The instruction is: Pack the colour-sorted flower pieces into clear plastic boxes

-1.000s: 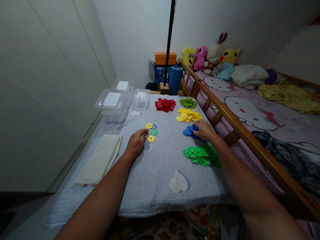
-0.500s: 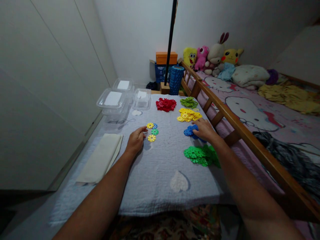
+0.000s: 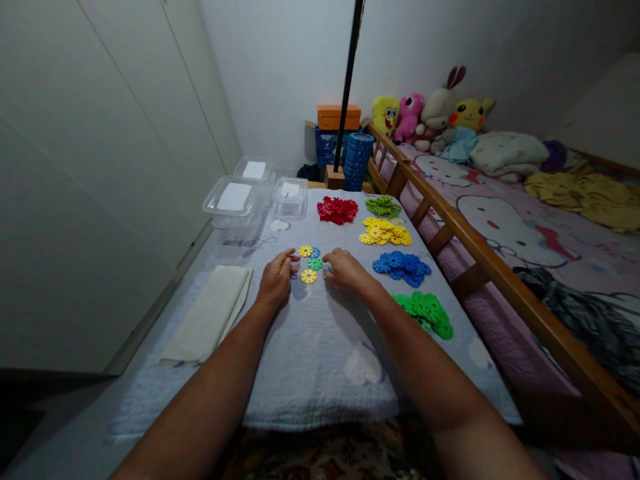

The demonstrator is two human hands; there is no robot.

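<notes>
On the grey cloth, a small cluster of notched plastic discs lies flat: an upper yellow disc [image 3: 305, 251], a blue disc [image 3: 315, 253], a green disc [image 3: 315, 264] and a lower yellow disc [image 3: 309, 277]. Just left of them rests my left hand [image 3: 277, 276], fingers stretched and slightly apart, holding nothing visible. My right hand [image 3: 344, 269] is close on their right side, its fingers curled toward the green disc. Whatever may be between those fingertips is hidden. Nearest to my right forearm are the blue disc pile [image 3: 402, 267] and the green disc pile [image 3: 424, 312].
Yellow [image 3: 386, 232], red [image 3: 337, 210] and light green [image 3: 382, 206] piles lie farther back. Clear lidded containers [image 3: 235, 200] stand at the back left, beyond a folded cream cloth [image 3: 207, 317]. A wooden bed rail [image 3: 450, 210] runs along the right side.
My right hand has left the blue pile and moved left to the disc cluster. My left hand stays beside the discs. The view has shifted slightly.
</notes>
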